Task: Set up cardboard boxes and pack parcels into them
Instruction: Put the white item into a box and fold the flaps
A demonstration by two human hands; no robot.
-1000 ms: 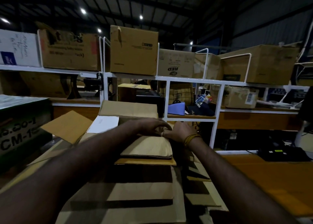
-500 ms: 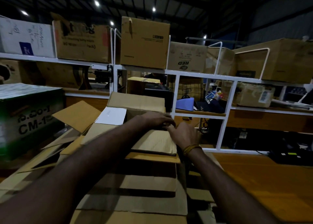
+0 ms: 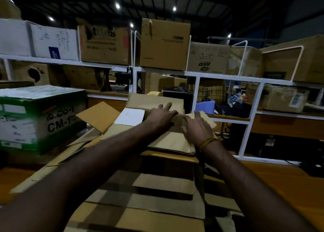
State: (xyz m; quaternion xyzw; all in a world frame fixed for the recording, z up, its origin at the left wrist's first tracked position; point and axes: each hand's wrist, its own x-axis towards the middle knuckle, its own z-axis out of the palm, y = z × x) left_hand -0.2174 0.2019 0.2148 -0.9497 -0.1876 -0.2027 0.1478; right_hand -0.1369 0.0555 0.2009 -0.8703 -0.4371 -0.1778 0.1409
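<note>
Nearest, a stack of flat cardboard [image 3: 157,196] lay loose and uneven; risk: pressing at the far end could tip or slide the pile.
Item 2: padded envelope [image 3: 173,142], the parcel, lay on top of the stack, beside the open box [image 3: 154,103], not in it.
Left hand [image 3: 162,115]: fingers spread, flat across the box's near edge, gripping nothing. Right hand [image 3: 199,130]: fingers apart, palm on the envelope, no grasp. Risk: w/ no grip, the envelope could skid off the right side.
Box: flaps out, white sheet [image 3: 130,117] at its mouth; contents otherwise hidden. Its far flap looked unsecured and could fold in.
Left: green-and-white carton [image 3: 40,116], closed.
Far: white shelves [image 3: 196,74] w/ sealed brown cartons [image 3: 164,46] on top, contents unseen; blue item, misc. clutter lower down.
</note>
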